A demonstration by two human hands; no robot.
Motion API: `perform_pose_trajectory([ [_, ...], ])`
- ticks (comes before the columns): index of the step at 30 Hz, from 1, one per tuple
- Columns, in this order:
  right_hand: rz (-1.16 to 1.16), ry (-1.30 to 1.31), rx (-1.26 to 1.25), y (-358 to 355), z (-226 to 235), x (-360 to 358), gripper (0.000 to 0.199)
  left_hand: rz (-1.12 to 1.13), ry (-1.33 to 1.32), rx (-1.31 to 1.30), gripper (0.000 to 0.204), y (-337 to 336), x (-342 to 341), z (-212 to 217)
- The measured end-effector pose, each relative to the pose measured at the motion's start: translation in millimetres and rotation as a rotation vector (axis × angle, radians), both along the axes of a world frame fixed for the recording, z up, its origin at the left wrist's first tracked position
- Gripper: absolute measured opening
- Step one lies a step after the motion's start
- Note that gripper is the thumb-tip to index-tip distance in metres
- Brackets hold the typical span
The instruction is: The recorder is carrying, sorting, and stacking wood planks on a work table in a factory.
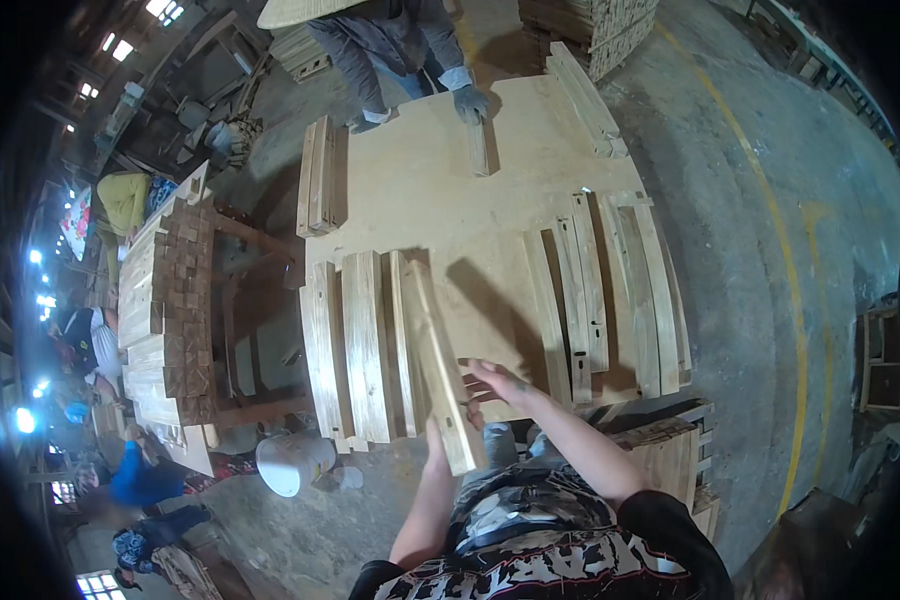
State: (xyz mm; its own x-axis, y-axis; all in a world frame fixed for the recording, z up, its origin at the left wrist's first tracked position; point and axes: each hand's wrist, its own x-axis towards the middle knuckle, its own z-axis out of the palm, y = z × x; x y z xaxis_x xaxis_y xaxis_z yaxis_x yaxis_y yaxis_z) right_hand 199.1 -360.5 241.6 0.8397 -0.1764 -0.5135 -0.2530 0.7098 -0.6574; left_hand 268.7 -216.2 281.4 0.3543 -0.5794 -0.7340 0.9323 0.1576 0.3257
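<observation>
A long pale wooden bar [436, 350] is held tilted up over the near edge of the table, with small slots near its close end. My left hand [436, 447] grips it from the left near that end, its fingers mostly hidden behind the wood. Close against the bar's right side is my right hand [497, 383], fingers spread and slightly bent; whether the fingertips touch the wood I cannot tell. Left of the bar, several wooden pieces [364, 345] lie side by side. More slotted bars [576, 320] lie to the right.
The plywood table [410, 190] bears bars [317, 180] at far left and others [585, 105] at far right. Across it, a co-worker's gloved hand [469, 104] holds a short wooden piece [480, 150]. Stacked wood [185, 310] and a white bucket [292, 463] stand left.
</observation>
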Motion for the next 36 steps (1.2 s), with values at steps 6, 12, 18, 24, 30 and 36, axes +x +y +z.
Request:
perform_pose_trajectory([
  [6,0.149,0.307,-0.451,1,16,23,0.076,-0.782,-1.170,0.614,0.031,37,23,-39],
  [12,0.114,0.271,-1.282,-26,-11,-32,0.079,-0.731,-1.869,0.664,0.035,19,57,82],
  [18,0.364,0.029,-1.813,-52,25,-54,0.082,-1.159,-2.346,0.732,0.066,-18,66,135],
  [24,0.368,-0.006,-2.054,-70,17,-66,0.087,-1.543,-1.638,0.722,0.063,38,72,35],
  [30,-0.395,0.525,-1.779,-82,27,-102,0.075,-1.117,-1.364,0.802,0.050,50,4,7],
  [36,-0.200,0.710,-1.320,-15,-44,-166,0.063,-0.740,-1.326,1.046,0.045,36,-6,-54],
])
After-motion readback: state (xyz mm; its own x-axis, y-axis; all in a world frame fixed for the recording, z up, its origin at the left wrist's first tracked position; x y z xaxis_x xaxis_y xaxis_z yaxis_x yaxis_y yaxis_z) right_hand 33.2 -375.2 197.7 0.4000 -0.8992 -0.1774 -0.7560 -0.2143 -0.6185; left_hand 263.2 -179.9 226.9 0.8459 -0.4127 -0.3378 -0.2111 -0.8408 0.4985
